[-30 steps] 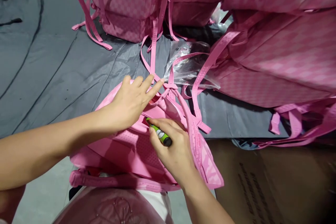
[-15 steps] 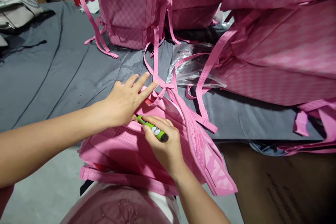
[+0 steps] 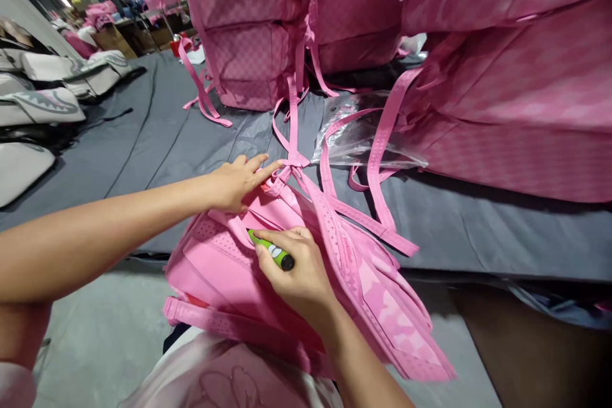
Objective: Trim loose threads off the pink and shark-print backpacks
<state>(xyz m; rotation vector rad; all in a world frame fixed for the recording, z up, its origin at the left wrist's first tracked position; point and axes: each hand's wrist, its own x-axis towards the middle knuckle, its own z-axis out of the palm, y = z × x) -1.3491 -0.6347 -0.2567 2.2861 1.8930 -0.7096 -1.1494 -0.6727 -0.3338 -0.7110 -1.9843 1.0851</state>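
A pink backpack [image 3: 229,274] lies back-side up over the table edge and my lap, its pink shoulder straps [image 3: 335,217] trailing away across the cloth. My left hand [image 3: 236,182] rests flat on the top of the backpack, fingers stretched toward the strap knot. My right hand [image 3: 294,268] is closed round a small green tool with a black end [image 3: 272,250], its tip against the backpack's back panel just below the left hand.
Pink checked backpacks [image 3: 248,25] stand stacked at the back, and more lie piled on the right [image 3: 516,89]. A clear plastic bag [image 3: 354,134] lies on the grey table cloth [image 3: 143,134]. White bags [image 3: 43,108] sit far left. A person stands far off.
The view has tilted up, showing more of the room. My left hand has slid up the backpack toward the strap knot. My right hand keeps the green tool on the panel.
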